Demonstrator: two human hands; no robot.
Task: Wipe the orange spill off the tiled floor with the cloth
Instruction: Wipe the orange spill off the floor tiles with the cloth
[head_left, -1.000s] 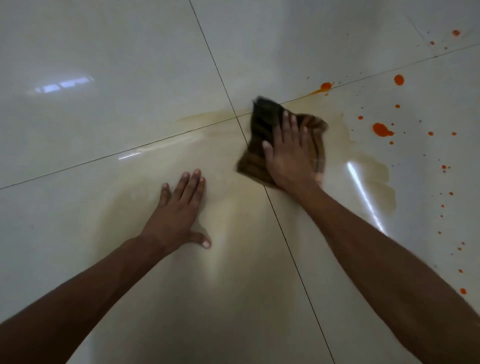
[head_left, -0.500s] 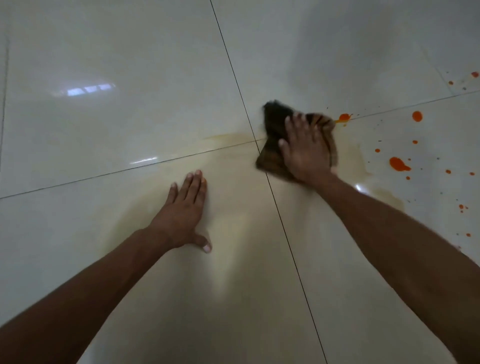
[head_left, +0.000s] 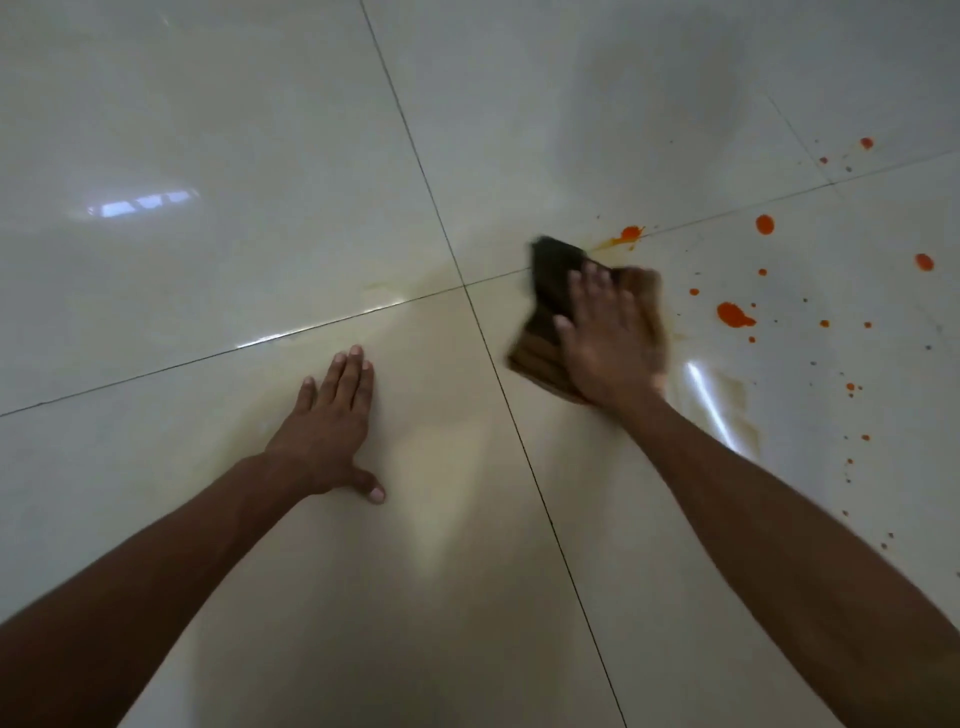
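A dark brown cloth (head_left: 540, 322) lies crumpled on the glossy cream tiles, just right of the tile cross joint. My right hand (head_left: 608, 338) presses flat on top of it, fingers spread, and looks motion-blurred. Orange spill drops (head_left: 733, 315) dot the tile to the right of the cloth, and a smeared orange blob (head_left: 626, 235) sits on the grout line just beyond it. Pale yellowish smears (head_left: 737, 410) mark the floor by my right wrist. My left hand (head_left: 332, 421) rests palm-down on the near left tile, holding nothing.
Dark grout lines (head_left: 498, 364) cross near the cloth. More small orange specks (head_left: 865, 143) lie on the far right tile. A window's reflection (head_left: 140, 200) shines on the far left tile.
My right hand has slid the cloth along the grout line, away at first and now back toward the right, nearer the orange drops. The left hand stays planted.
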